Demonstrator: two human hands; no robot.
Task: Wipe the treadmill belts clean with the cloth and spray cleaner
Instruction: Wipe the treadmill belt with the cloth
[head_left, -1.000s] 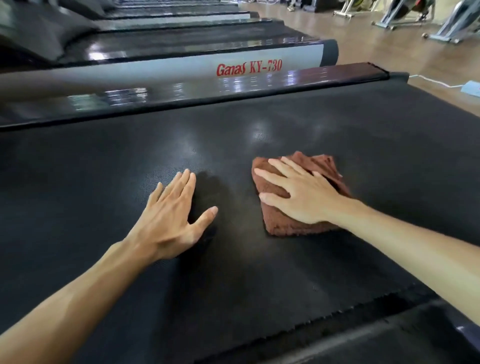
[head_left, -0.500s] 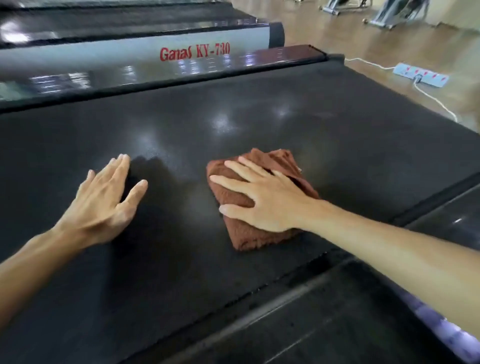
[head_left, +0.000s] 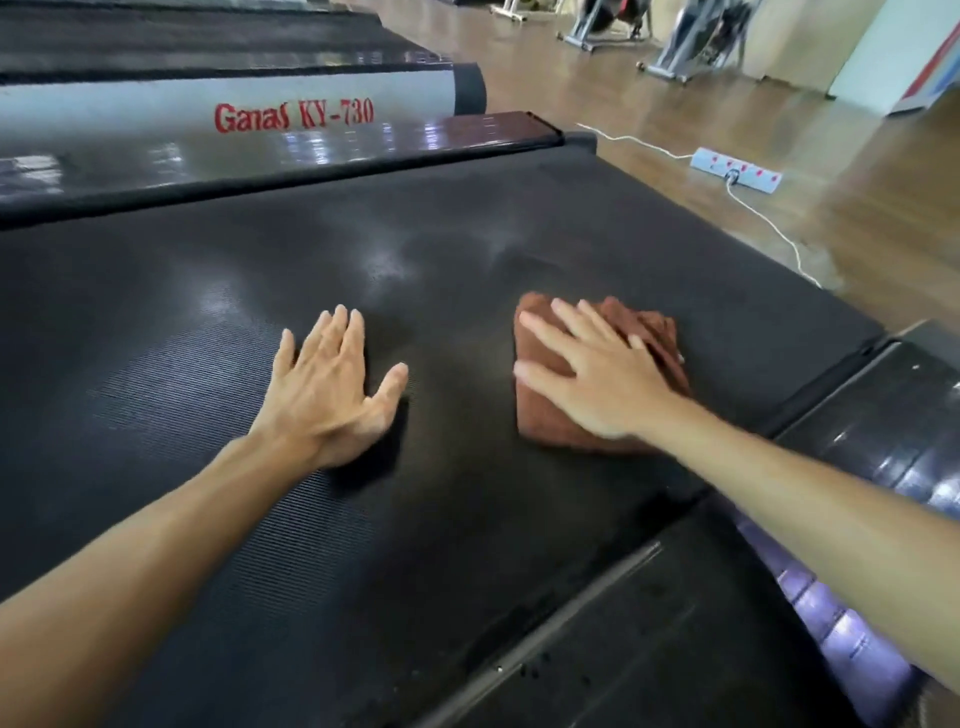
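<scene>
A wide black treadmill belt fills most of the view. On it, right of centre, lies a folded brown cloth. My right hand presses flat on the cloth with its fingers spread and straight. My left hand rests flat on the bare belt to the left of the cloth, palm down, fingers together and thumb out. Pale smears show on the belt beyond the hands. No spray cleaner is in view.
A dark glossy side rail runs along the belt's near right edge. A neighbouring treadmill with red lettering stands behind. On the wooden floor at right lie a white power strip and its cable. Exercise machines stand at the back.
The view has swung toward the belt's rear end, showing more floor. Both hands stay flat, left on the belt, right on the cloth, which has slid along the belt toward its rear end.
</scene>
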